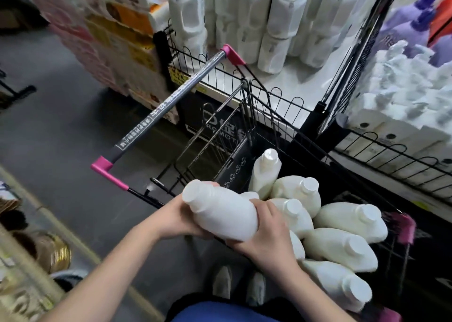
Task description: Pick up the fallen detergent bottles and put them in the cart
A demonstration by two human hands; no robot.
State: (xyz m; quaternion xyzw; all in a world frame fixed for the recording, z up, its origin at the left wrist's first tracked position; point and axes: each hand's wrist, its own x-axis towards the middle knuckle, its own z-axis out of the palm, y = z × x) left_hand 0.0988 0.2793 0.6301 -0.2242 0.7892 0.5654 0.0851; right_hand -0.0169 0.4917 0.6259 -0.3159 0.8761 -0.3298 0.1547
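Lower centre of frame: bottle [220, 211], plain white, capped, lying tilted with its cap to the upper left, over the cart [244, 116] rim. Left hand [181, 216] cups the neck end; right hand [269, 233] curls round the base. Lower right, in the basket: several like bottles, heaped [342, 248]. Upper centre: shelved white jugs [281, 16]. Upper right: purple bottles [415, 21].

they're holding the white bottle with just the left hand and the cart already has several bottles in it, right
No: the head view shows both the left hand and the right hand gripping the white bottle. The cart does hold several bottles.
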